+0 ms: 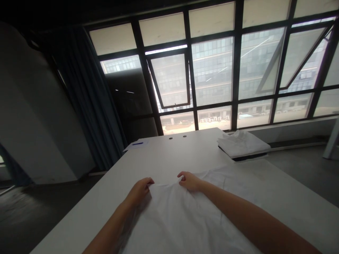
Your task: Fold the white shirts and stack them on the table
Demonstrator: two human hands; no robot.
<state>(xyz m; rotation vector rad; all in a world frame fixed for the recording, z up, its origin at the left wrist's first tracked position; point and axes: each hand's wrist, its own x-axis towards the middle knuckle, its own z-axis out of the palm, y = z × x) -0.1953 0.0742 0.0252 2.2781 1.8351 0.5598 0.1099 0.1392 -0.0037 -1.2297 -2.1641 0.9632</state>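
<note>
A white shirt (185, 218) lies spread and wrinkled on the white table (111, 208), its far edge raised a little between my hands. My left hand (139, 193) pinches the shirt's upper edge at the left. My right hand (189, 181) grips the same edge further right, with a small fold of cloth rising from its fingers. The lower part of the shirt runs out of view at the bottom of the picture.
A pile of folded white cloth (242, 144) sits on a dark layer at the table's far right. A sheet of paper (136, 144) with a blue pen lies at the far left. Beyond the table are a grey floor, dark curtains and large windows.
</note>
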